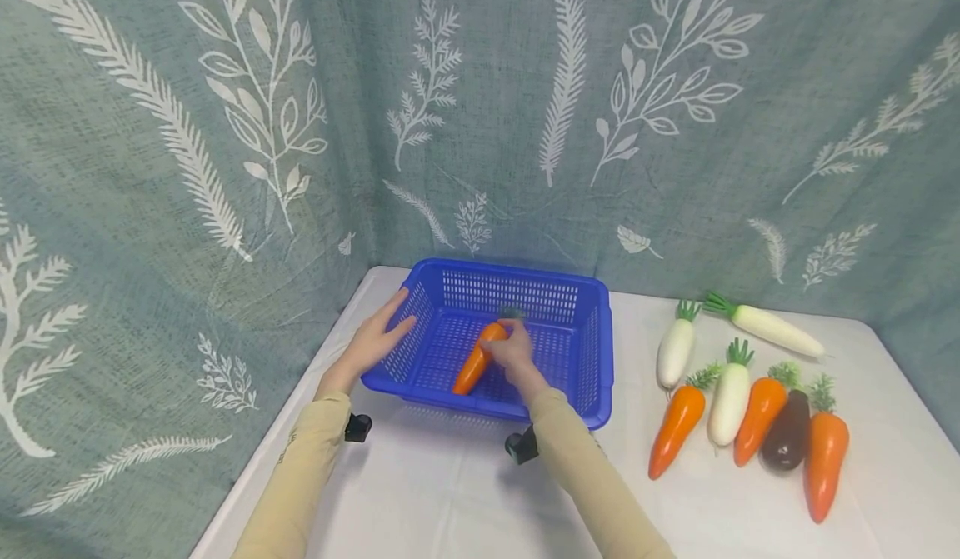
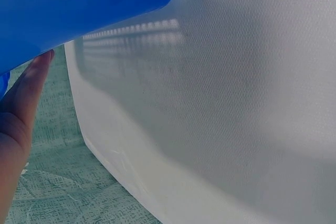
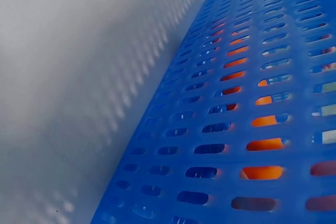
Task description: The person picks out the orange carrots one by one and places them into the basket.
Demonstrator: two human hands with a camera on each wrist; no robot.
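Grey-green curtains [image 1: 495, 117] with white leaf prints hang behind and beside a white table [image 1: 442, 492]

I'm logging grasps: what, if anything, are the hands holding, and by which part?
The right hand holds a carrot by its thick, leafy end; the left hand merely touches the basket.

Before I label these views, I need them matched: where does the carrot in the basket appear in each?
Head: just below centre, the carrot is held by the right hand inside the blue basket.
Left wrist: not in this picture.
Right wrist: the carrot shows orange through the basket's slots, right of centre.
Shared landmark: the basket.
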